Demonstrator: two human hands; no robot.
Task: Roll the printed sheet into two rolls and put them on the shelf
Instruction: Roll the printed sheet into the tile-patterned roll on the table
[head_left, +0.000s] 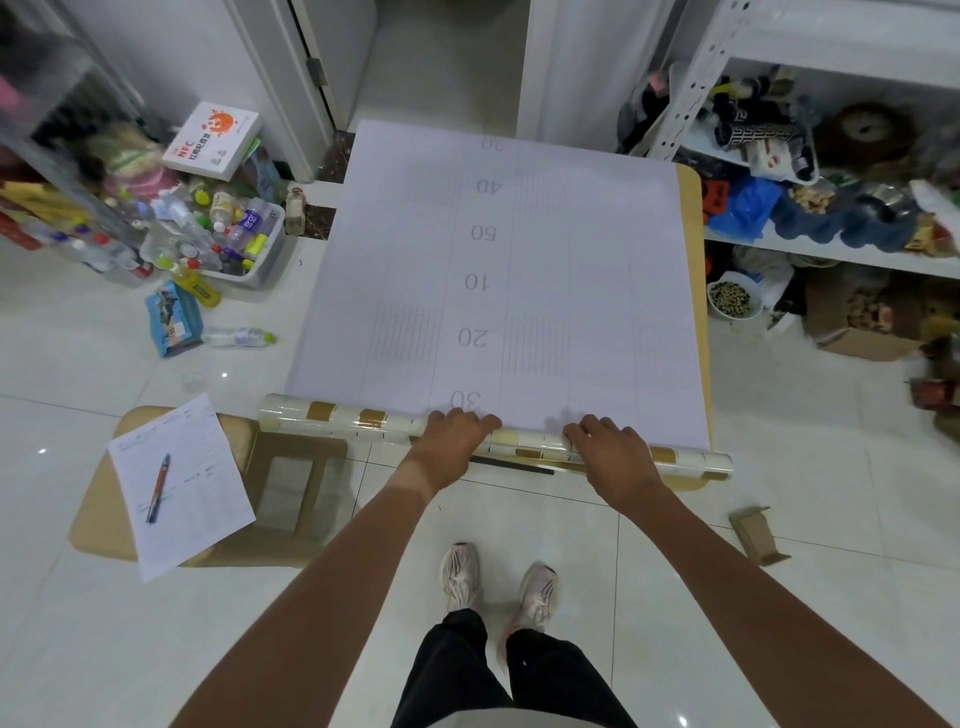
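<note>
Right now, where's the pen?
Head view, lower left: the pen lies on a printed form atop the low wooden stool, left of the left hand.

The printed sheet (519, 270) is looking like matt pale paper. The roll (337, 423) is shining glossy, like the floor tiles (78, 353).

Left hand (457, 434) and right hand (610, 452) on patterned roll (363, 422), printed sheet (498, 280) flat on table (693, 208)
</note>
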